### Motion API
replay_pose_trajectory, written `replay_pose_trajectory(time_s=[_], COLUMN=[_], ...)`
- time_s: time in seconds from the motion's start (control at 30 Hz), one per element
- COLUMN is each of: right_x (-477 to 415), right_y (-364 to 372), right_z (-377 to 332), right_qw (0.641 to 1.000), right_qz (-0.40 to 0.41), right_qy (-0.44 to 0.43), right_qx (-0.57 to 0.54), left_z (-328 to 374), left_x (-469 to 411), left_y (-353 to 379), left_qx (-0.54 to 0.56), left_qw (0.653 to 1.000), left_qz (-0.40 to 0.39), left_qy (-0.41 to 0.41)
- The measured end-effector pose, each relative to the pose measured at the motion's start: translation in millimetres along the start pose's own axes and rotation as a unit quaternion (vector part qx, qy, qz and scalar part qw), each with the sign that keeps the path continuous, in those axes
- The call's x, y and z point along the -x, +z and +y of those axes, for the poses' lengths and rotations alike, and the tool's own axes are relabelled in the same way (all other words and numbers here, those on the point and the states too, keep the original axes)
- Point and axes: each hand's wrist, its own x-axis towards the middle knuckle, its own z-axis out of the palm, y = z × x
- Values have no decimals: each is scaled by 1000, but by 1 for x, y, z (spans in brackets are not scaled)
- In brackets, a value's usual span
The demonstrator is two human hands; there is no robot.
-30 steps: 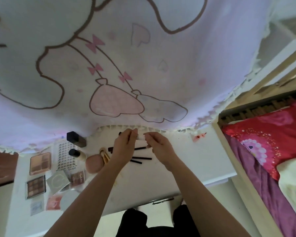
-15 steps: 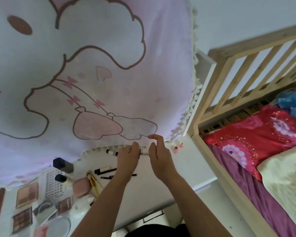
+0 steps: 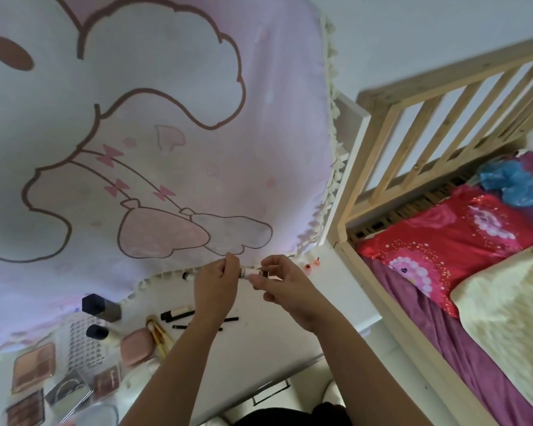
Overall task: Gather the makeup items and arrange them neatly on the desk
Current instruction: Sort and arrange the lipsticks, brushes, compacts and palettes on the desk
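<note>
- The left hand [image 3: 216, 287] and right hand [image 3: 285, 285] are close together, both pinching one slim white makeup stick [image 3: 247, 271].
- The stick is held level just above the back of the worktop [image 3: 259, 348], near the curtain [image 3: 166, 118] hem.

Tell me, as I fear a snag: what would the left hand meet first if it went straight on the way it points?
Likely the pink cartoon-print hanging cloth, at its tasselled hem, just beyond the left hand that grips a slim white tube; depth is unclear.
</note>
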Motion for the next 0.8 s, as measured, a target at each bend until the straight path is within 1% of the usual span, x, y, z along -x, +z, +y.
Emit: replay_pose_trajectory(time_s=[0.07,0.13,0.27,0.33,0.4,0.47,0.6,0.7,0.8], right_x=[0,0,-1,0,1,2,1,1,4], right_y=[2,6,2,0,1,4,0,-9,-5], right_z=[-8,-13,-11,-14,-18,-21,-14,-15,-19], right_qw=[999,998,1000,999,999,999,998,999,1000], right_qz=[-13,-10,10,4,7,23,43,27,-6], right_qy=[36,56,-5,-22,-9,0,-35,-42,7], right_qx=[-22,-16,-26,-23,-39,-27,13,20,-3], left_z=[3,6,9,8,8,8,9,8,9], left_x=[-2,-3,-6,-7,-6,-6,-6,-6,-6], left_y=[-3,-4,-4,-6,-6,-6,-6,-7,-6], left_qx=[9,17,34,49,53,56,60,64,61], left_qw=[1000,1000,999,998,998,998,998,998,998], left_qz=[0,0,5,9,7,5,4,7,3], left_qy=[0,-1,-12,-24,-26,-24,-25,-26,-18])
